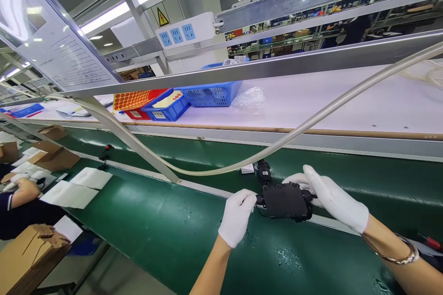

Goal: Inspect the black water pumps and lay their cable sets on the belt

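A flat black box-shaped device (285, 200) with stubby connectors at its ends hangs over the divider strip of the green bench. My left hand (238, 216), in a white glove, pinches the connector at its left end. My right hand (332, 198), gloved too, supports the right end; its fingers pass behind the box and its thumb points up. Some of those fingers are hidden by the box. Just behind lies a black cylindrical part (264, 171) beside a small white label (247, 169).
A clear hose (221, 171) sags across the view above my hands. On the white shelf (346, 101) are a blue basket (211, 95), a blue bin (166, 108) and a red bin (136, 113). At left, a co-worker's arm (26, 192) is near white sheets (71, 193) and cardboard (32, 251).
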A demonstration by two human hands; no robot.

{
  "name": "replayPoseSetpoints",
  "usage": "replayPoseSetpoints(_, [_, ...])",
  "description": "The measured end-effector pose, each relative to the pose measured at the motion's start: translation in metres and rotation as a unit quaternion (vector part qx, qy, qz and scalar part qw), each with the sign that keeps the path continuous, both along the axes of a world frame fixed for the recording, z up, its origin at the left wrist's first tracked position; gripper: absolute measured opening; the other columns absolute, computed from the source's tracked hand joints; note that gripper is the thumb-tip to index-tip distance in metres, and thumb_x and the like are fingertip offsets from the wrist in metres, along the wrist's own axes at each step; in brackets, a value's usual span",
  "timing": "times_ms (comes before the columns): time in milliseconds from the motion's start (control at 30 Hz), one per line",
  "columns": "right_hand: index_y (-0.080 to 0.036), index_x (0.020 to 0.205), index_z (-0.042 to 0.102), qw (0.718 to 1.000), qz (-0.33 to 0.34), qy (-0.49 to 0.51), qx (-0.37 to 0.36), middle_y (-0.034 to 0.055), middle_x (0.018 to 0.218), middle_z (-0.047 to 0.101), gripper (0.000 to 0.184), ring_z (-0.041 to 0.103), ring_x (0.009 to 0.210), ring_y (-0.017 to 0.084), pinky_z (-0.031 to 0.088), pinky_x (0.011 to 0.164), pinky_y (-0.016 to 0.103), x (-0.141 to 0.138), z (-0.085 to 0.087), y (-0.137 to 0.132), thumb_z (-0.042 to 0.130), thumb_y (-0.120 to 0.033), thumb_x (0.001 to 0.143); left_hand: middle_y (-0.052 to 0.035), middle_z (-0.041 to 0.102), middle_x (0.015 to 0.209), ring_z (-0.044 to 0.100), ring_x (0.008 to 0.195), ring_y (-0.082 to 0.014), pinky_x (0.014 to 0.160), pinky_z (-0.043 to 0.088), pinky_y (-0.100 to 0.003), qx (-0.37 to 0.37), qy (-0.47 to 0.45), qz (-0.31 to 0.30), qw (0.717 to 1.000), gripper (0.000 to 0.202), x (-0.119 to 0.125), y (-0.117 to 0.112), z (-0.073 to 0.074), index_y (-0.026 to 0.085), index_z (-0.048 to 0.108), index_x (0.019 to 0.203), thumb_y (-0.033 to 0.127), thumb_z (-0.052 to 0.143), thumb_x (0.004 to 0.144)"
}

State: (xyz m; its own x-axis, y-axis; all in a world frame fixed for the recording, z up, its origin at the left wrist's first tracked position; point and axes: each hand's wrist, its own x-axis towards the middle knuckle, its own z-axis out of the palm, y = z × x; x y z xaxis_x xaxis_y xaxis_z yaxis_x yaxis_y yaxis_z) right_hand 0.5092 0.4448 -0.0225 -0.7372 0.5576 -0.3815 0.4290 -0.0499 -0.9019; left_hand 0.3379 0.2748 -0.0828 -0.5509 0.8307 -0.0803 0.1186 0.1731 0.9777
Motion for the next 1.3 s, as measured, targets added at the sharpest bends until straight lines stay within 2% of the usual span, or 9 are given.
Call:
replayPoseSetpoints(633, [-0.025,0.098,0.078,1.000,0.005,0.005,-0.007,0.0096,0.111,0.078,0.079,0.063,0.120,0.037,0.048,0.101,0.049,-0.005,-0.003,0.003,0.033,-0.088,0.085,0.0019,0.048,0.066,0.043,0.068,-0.0150,0.066,0.037,-0.029,-0.007,0.004,0.006,1.000,0.028,-0.006,0.004,0.003,0.021,0.060,0.071,0.044,0.051,0.084])
replayPoseSetpoints(833, [-0.025,0.110,0.077,0.999,0.028,-0.001,-0.027,0.0096,0.121,0.077,0.076,0.063,0.121,0.034,0.047,0.105,0.049,-0.005,-0.003,0.009,0.030,-0.082,0.091,0.0022,0.047,0.065,0.042,0.068,-0.0146,0.066,0.035,-0.029,-0.014,0.009,0.005,1.000,0.028,-0.007,0.007,0.005,0.022,0.055,0.067,0.043,0.050,0.083])
replayPoseSetpoints(900, [-0.026,0.111,0.076,0.999,0.051,-0.008,0.001,0.0091,0.125,0.075,0.074,0.064,0.122,0.035,0.048,0.105,0.049,-0.005,-0.003,0.014,0.030,-0.080,0.091,0.0027,0.047,0.064,0.042,0.068,-0.0144,0.066,0.035,-0.029,-0.018,0.009,0.004,1.000,0.027,-0.008,0.008,0.006,0.022,0.055,0.066,0.041,0.050,0.084])
replayPoseSetpoints(1000, [-0.029,0.112,0.074,0.990,0.109,-0.025,0.085,0.0068,0.119,0.077,0.056,0.068,0.114,0.036,0.052,0.100,0.050,-0.008,-0.005,0.022,0.052,-0.073,0.084,0.0025,0.053,0.067,0.047,0.069,-0.0147,0.065,0.039,-0.028,-0.026,0.012,0.005,1.000,0.023,-0.011,0.008,0.006,0.022,0.060,0.070,0.036,0.052,0.086])
replayPoseSetpoints(1067, [-0.031,0.113,0.072,0.975,0.141,-0.030,0.170,0.0044,0.111,0.079,0.046,0.071,0.102,0.034,0.055,0.093,0.048,-0.009,-0.013,0.028,0.068,-0.058,0.077,0.0004,0.065,0.080,0.057,0.078,-0.0161,0.072,0.046,-0.029,-0.020,0.061,0.003,0.998,0.019,-0.016,0.007,0.000,0.022,0.069,0.081,0.032,0.053,0.088])
replayPoseSetpoints(1133, [-0.030,0.114,0.071,0.940,0.175,0.006,0.292,0.0041,0.107,0.079,0.039,0.072,0.093,0.031,0.057,0.085,0.045,-0.010,-0.028,0.035,0.070,-0.045,0.078,-0.0018,0.072,0.098,0.063,0.092,-0.0176,0.084,0.051,-0.030,-0.015,0.182,-0.023,0.983,0.023,-0.025,0.006,-0.015,0.025,0.073,0.101,0.027,0.053,0.093])
replayPoseSetpoints(1233, [-0.030,0.110,0.073,0.845,0.226,0.103,0.473,0.0081,0.117,0.077,0.028,0.066,0.078,0.026,0.055,0.075,0.045,-0.013,-0.060,0.051,0.054,-0.031,0.090,-0.0042,0.072,0.102,0.065,0.099,-0.0202,0.092,0.053,-0.036,-0.065,0.393,-0.083,0.913,0.033,-0.046,0.008,-0.054,0.027,0.069,0.125,0.025,0.048,0.100])
replayPoseSetpoints(1267, [-0.030,0.111,0.073,0.823,0.236,0.121,0.501,0.0091,0.122,0.076,0.031,0.064,0.075,0.025,0.055,0.074,0.046,-0.015,-0.072,0.058,0.049,-0.026,0.092,-0.0054,0.072,0.103,0.065,0.101,-0.0219,0.093,0.053,-0.039,-0.087,0.432,-0.094,0.893,0.034,-0.054,0.009,-0.069,0.027,0.066,0.129,0.025,0.047,0.100])
replayPoseSetpoints(1300, [-0.031,0.113,0.072,0.819,0.239,0.126,0.506,0.0094,0.128,0.075,0.033,0.064,0.077,0.026,0.055,0.075,0.048,-0.019,-0.084,0.066,0.048,-0.023,0.092,-0.0072,0.072,0.107,0.065,0.106,-0.0244,0.097,0.052,-0.042,-0.107,0.454,-0.096,0.880,0.035,-0.062,0.010,-0.085,0.026,0.064,0.132,0.025,0.048,0.100])
